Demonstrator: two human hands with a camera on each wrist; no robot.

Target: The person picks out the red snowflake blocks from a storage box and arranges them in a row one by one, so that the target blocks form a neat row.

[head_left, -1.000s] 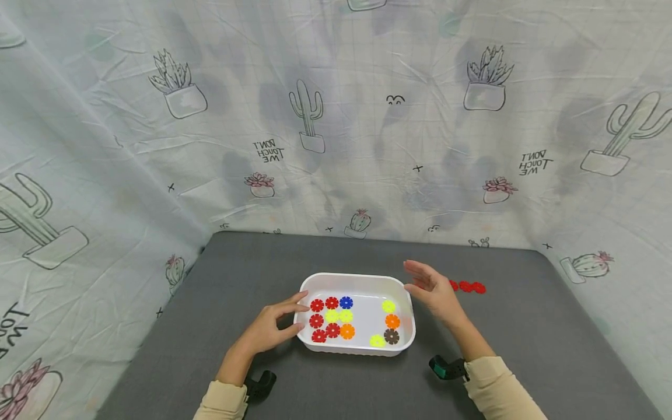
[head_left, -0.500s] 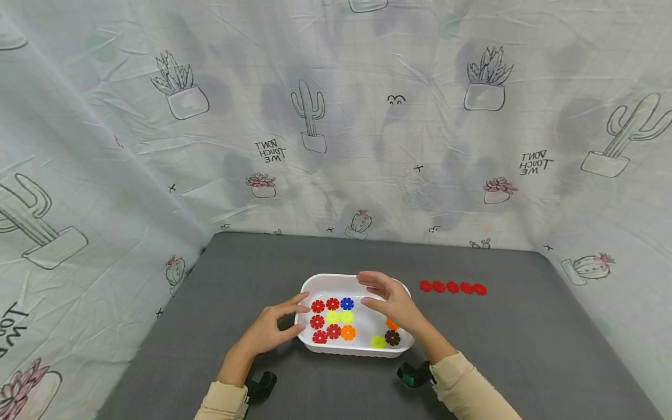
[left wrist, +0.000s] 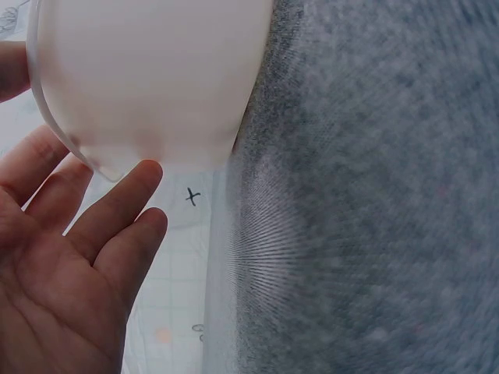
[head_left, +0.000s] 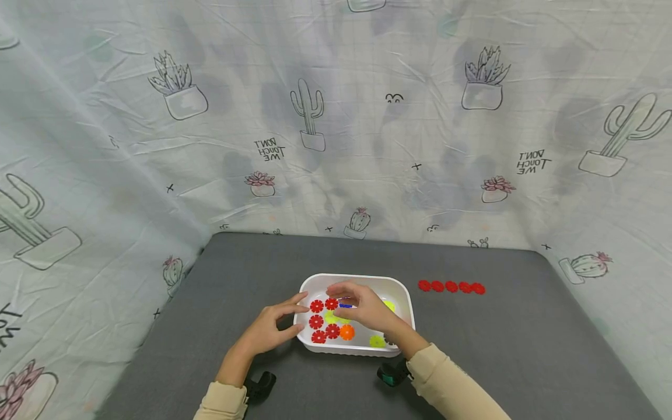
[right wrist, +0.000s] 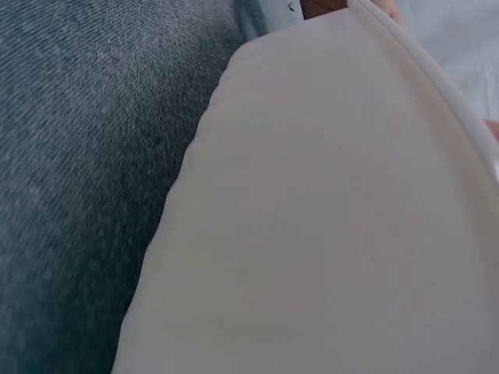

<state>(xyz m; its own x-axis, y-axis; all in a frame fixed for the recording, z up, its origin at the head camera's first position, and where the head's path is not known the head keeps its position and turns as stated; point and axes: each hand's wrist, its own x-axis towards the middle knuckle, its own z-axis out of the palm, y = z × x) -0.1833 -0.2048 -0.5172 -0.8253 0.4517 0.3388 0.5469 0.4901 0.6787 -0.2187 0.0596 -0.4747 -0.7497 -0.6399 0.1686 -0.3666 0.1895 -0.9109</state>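
Note:
A white plastic tray [head_left: 347, 350] holds several flower-shaped plastic discs, with red discs [head_left: 316, 321] and yellow discs [head_left: 377, 341] among them. My left hand [head_left: 266, 328] touches the tray's left end, its fingers loosely spread at the rim; the left wrist view has the fingertips [left wrist: 148, 173] against the white wall. Over the tray's middle is my right hand [head_left: 366, 307], thumb apart from the fingers and no disc seen in its grasp. It partly covers a blue disc [head_left: 345, 304] and yellow ones. An orange disc [head_left: 347, 332] lies just in front of it.
On the grey table [head_left: 252, 262], right of the tray, lies a row of red discs [head_left: 451, 286], end to end. A white curtain [head_left: 362, 146] printed with cacti hangs behind the table and along its sides.
My right hand has come from beside the row of red discs, moving left over the tray to its middle. The left hand stays at the tray's left end.

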